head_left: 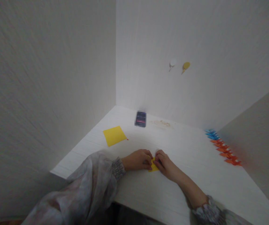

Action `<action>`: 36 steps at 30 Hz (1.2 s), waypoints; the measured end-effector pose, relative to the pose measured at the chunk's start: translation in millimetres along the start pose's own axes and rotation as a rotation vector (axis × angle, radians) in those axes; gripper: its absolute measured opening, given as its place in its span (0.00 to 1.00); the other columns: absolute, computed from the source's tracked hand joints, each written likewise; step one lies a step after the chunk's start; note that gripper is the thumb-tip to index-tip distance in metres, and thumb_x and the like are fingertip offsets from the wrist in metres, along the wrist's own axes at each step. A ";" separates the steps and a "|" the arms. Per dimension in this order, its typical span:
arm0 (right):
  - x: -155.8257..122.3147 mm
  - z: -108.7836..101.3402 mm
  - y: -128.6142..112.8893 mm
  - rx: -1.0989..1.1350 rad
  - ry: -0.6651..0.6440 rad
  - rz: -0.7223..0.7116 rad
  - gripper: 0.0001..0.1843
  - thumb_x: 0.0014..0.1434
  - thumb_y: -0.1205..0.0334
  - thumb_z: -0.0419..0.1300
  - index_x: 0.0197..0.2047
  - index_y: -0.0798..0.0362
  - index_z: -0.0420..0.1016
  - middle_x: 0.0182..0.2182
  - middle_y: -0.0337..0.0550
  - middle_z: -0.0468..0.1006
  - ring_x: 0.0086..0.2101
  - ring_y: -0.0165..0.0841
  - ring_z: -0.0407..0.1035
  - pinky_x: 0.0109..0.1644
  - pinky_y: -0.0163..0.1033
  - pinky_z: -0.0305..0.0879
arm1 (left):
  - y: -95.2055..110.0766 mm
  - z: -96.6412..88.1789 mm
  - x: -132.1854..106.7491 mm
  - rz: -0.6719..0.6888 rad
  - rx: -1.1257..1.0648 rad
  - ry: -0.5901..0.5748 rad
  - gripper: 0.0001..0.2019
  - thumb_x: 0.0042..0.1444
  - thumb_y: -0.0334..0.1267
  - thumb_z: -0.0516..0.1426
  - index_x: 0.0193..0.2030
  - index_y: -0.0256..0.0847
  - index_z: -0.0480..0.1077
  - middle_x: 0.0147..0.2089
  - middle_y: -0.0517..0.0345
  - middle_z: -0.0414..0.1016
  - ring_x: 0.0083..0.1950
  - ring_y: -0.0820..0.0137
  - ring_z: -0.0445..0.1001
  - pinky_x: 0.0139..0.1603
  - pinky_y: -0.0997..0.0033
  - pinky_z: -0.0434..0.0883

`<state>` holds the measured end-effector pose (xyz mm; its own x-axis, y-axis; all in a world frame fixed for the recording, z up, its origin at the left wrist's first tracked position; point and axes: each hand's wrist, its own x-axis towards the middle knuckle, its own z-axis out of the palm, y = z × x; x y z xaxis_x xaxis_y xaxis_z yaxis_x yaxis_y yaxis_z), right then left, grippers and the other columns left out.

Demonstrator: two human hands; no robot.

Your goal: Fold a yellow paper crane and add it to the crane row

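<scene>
A small piece of folded yellow paper (154, 167) lies on the white table, partly covered by my fingers. My left hand (140, 159) grips its left side with the fingers curled and closed. From the right, my right hand (164, 163) pinches the same paper near its upper right edge. Both hands rest low over the table, close together. Farther left and back, a flat yellow sheet (114, 136) lies apart from the hands.
A dark blurred-out box-like item (140, 119) stands near the back wall. Orange folded-paper figures (225, 151) and blue ones (211, 134) line the right edge. Two hooks, one white (172, 63) and one yellow (186, 66), are on the wall. Brownish marks (162, 123) stain the table.
</scene>
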<state>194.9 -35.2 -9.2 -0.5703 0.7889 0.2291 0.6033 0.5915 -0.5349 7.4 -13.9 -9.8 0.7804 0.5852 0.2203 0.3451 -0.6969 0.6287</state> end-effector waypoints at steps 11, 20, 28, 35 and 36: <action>-0.7 2.6 2.5 -0.028 0.023 0.013 0.05 0.53 0.68 0.50 0.27 0.53 0.59 0.30 0.44 0.62 0.32 0.33 0.59 0.36 0.41 0.60 | 4.7 -3.2 0.7 -0.002 0.087 -0.027 0.15 0.43 0.48 0.58 0.33 0.38 0.67 0.37 0.56 0.67 0.41 0.69 0.66 0.42 0.72 0.62; -2.2 3.5 7.1 0.044 0.029 0.002 0.06 0.54 0.68 0.50 0.26 0.53 0.60 0.31 0.44 0.62 0.32 0.32 0.59 0.35 0.40 0.61 | 5.0 -9.9 -2.0 0.081 0.053 -0.071 0.13 0.50 0.43 0.54 0.42 0.41 0.66 0.39 0.56 0.67 0.42 0.70 0.65 0.43 0.73 0.61; -1.6 1.4 1.4 0.041 0.038 0.000 0.05 0.54 0.67 0.50 0.26 0.53 0.60 0.31 0.44 0.63 0.33 0.33 0.59 0.37 0.41 0.60 | 6.8 -3.4 1.3 0.009 0.148 -0.028 0.10 0.53 0.42 0.50 0.33 0.38 0.67 0.34 0.57 0.66 0.38 0.71 0.65 0.40 0.73 0.60; -1.3 3.5 3.2 0.015 0.033 0.007 0.05 0.54 0.66 0.50 0.26 0.53 0.60 0.31 0.44 0.63 0.33 0.33 0.59 0.37 0.41 0.60 | 7.4 -0.6 3.2 -0.046 0.168 -0.001 0.11 0.48 0.46 0.54 0.30 0.38 0.67 0.32 0.58 0.67 0.37 0.71 0.65 0.39 0.73 0.60; -1.3 3.6 3.3 0.011 0.034 0.008 0.05 0.54 0.66 0.51 0.26 0.53 0.60 0.31 0.44 0.63 0.33 0.33 0.59 0.37 0.41 0.60 | 7.7 -0.8 3.1 -0.050 0.162 0.002 0.12 0.48 0.46 0.54 0.30 0.38 0.67 0.32 0.58 0.67 0.37 0.71 0.65 0.39 0.74 0.60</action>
<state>195.6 -34.9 -14.3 -0.5461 0.7988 0.2525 0.6014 0.5836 -0.5457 12.0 -17.2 -3.7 0.7593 0.6214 0.1935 0.4632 -0.7248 0.5100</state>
